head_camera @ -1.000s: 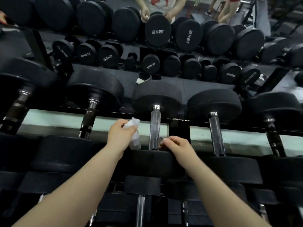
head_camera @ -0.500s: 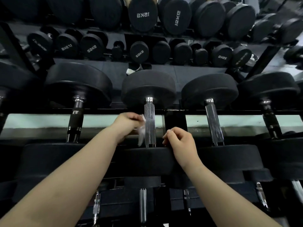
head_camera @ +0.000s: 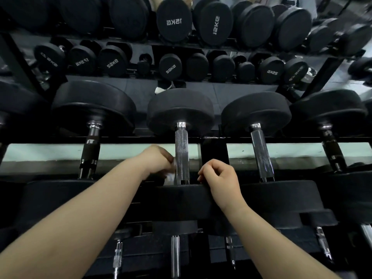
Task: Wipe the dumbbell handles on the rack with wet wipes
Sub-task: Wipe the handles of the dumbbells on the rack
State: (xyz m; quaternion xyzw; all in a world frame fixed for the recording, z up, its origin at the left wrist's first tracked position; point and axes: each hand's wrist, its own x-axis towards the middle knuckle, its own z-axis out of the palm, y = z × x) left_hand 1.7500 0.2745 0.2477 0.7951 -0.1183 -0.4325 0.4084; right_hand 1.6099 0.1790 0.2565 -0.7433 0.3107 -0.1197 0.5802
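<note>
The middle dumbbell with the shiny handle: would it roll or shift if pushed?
Probably hardly: its thick round heads look heavy, and it rests on the rack. The knurled handle likely grips well, even damp.

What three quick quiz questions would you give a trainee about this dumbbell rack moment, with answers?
1. True or false: the left hand holds the wet wipe against the knurled handle of the middle dumbbell.
2. Where does the right hand rest? A) on the near head of that same dumbbell; B) on the next handle to the right; C) on the top shelf.
3. Fill in: the top-row head, its print seen mirrored, reads ___ KG.
Key: 1 true; 2 A; 3 15.
</note>
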